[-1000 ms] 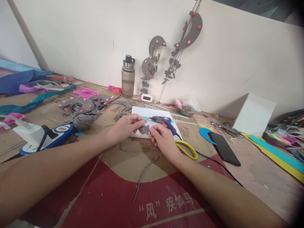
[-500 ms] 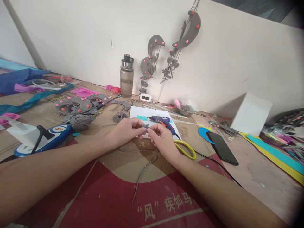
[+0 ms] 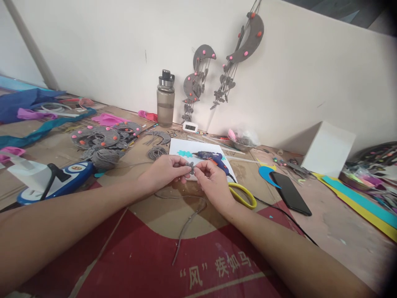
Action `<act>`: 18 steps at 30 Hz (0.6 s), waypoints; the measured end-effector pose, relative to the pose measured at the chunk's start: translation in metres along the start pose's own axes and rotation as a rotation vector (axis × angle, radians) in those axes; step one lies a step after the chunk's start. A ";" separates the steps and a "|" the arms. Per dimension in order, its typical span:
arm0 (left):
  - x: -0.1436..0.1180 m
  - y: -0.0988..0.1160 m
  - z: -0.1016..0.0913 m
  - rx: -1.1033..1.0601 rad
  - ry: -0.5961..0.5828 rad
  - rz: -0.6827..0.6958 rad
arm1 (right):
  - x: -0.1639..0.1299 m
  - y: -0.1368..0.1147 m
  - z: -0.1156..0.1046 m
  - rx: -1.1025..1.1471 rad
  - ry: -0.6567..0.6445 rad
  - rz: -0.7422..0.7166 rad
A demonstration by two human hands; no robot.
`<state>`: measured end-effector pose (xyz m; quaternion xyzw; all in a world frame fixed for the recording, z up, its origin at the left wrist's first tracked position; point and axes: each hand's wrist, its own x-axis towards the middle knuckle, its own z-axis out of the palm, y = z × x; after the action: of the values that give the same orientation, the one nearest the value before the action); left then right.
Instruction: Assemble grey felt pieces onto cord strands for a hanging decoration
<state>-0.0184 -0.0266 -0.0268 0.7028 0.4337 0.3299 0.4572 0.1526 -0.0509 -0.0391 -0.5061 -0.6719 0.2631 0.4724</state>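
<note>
My left hand [image 3: 166, 171] and my right hand [image 3: 211, 182] meet above the cardboard-covered table, both pinching one small grey felt piece [image 3: 190, 167] between fingertips. A grey cord [image 3: 186, 225] trails from under the hands toward me across the cardboard. Just behind the hands lies a blue glue gun [image 3: 214, 159] on a white sheet [image 3: 186, 145] that also carries a teal cut-out [image 3: 185, 153].
Yellow-handled scissors [image 3: 245, 195] and a black phone [image 3: 290, 187] lie to the right, with a white box [image 3: 328, 149] beyond. A water bottle [image 3: 165, 99] stands at the wall under hanging grey moon ornaments [image 3: 245, 41]. Grey felt pieces [image 3: 99, 138] and a blue-white device [image 3: 52, 180] sit left.
The grey felt piece lay flatter and looked larger between my fingers a second ago; it is now turned edge-on and pinched tighter. Both hands shifted slightly away from me.
</note>
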 end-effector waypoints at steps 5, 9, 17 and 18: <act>-0.008 0.013 0.001 0.210 0.026 0.018 | -0.004 -0.002 0.000 -0.155 0.009 -0.078; -0.011 0.018 0.002 0.352 0.075 0.067 | -0.006 -0.001 0.000 -0.218 0.002 -0.144; -0.010 0.019 0.001 0.237 0.025 -0.050 | -0.007 -0.004 -0.001 -0.227 -0.031 -0.207; -0.010 0.018 0.001 0.225 0.026 -0.059 | -0.007 -0.005 -0.001 -0.239 -0.034 -0.216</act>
<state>-0.0159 -0.0399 -0.0109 0.7324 0.4943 0.2747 0.3792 0.1519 -0.0592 -0.0371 -0.4791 -0.7568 0.1374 0.4229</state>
